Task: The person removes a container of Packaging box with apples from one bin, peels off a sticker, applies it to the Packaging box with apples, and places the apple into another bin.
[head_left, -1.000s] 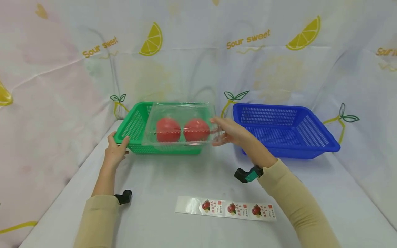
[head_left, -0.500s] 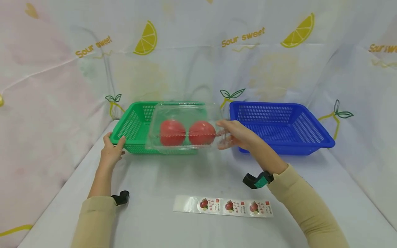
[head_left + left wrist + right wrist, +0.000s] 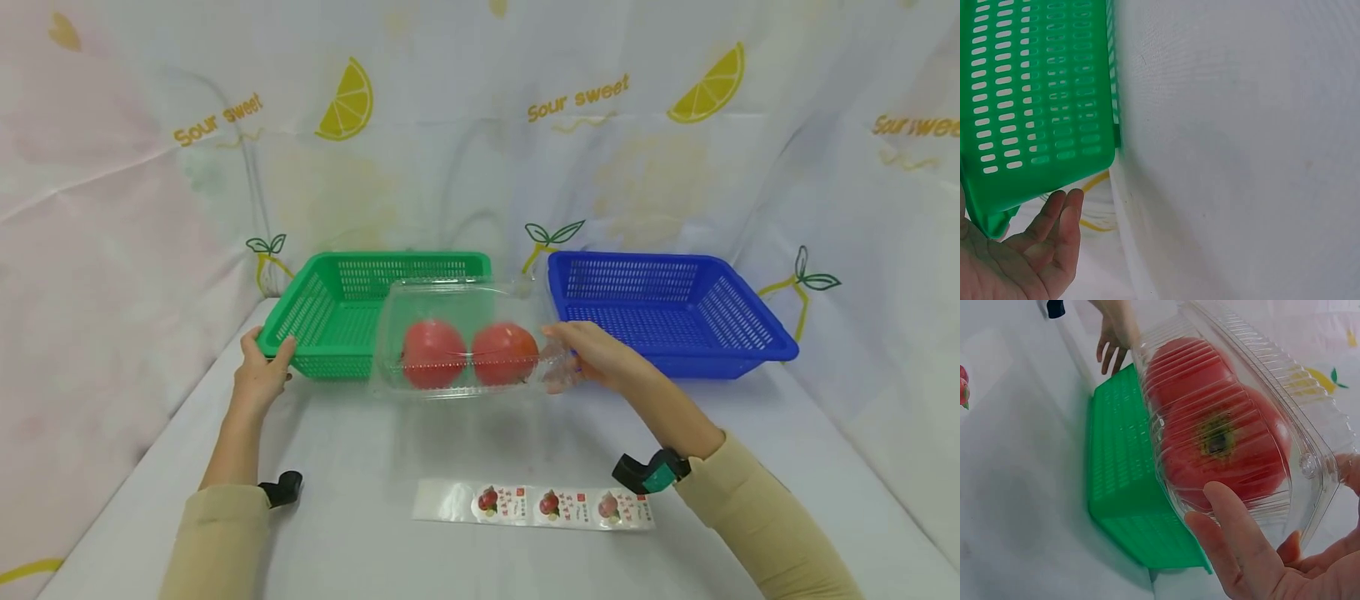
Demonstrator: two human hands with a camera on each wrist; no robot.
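Note:
My right hand (image 3: pixel 600 357) grips the right end of a clear plastic clamshell box (image 3: pixel 1260 381), lifted above the table in front of the green basket. Two red tomatoes (image 3: pixel 433 354) sit side by side inside; in the right wrist view a stem scar shows on the nearer tomato (image 3: pixel 1235 450). Thumb and fingers lie on opposite faces of the box end. My left hand (image 3: pixel 258 375) holds the near left corner of the green basket (image 3: pixel 1041 181), thumb on the rim and fingers under it. In the left wrist view the thumb is mostly cut off.
To the right stands a blue basket (image 3: pixel 667 367) with slotted walls. A strip of fruit stickers (image 3: pixel 532 507) lies flat on the white table (image 3: pixel 345 533) near the front. Behind the baskets hangs a printed cloth (image 3: pixel 450 183).
The box with the tomatoes has moved right and toward the front, from over the green basket. My right hand moved with it. The left hand keeps its hold on the basket corner.

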